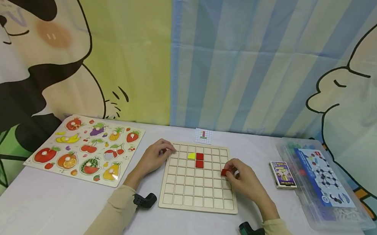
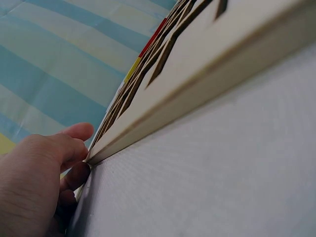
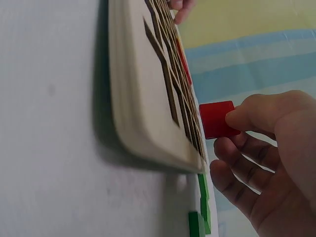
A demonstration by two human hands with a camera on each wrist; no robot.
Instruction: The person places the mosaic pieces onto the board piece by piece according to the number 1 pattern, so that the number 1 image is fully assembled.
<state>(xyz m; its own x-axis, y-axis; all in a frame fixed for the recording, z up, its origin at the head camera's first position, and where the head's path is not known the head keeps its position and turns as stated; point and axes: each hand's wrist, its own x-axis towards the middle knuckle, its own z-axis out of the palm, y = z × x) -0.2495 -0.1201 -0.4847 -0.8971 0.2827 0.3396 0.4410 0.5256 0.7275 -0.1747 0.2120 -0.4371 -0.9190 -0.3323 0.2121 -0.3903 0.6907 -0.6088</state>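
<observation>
A wooden grid board (image 1: pixel 196 206) lies flat on the table between my hands. In its upper rows sit a yellow piece (image 1: pixel 191 155) with one slanted side and two red square pieces (image 1: pixel 199 164), one above the other. My left hand (image 1: pixel 155 155) holds the board's left edge near the far corner; the left wrist view has its fingertips on both sides of that edge. Between thumb and fingertips my right hand (image 1: pixel 245 178) pinches a red block (image 3: pixel 217 119), over the board's right-hand columns. Its other fingers (image 3: pixel 237 160) are loosely bent below the block.
A fruit puzzle board (image 1: pixel 85 148) lies at left. Beyond the grid board is a small pattern card (image 1: pixel 203 136). A card box (image 1: pixel 283 175) and a clear plastic case (image 1: pixel 322 219) are at right. Green blocks (image 3: pixel 204 202) show past the board in the right wrist view.
</observation>
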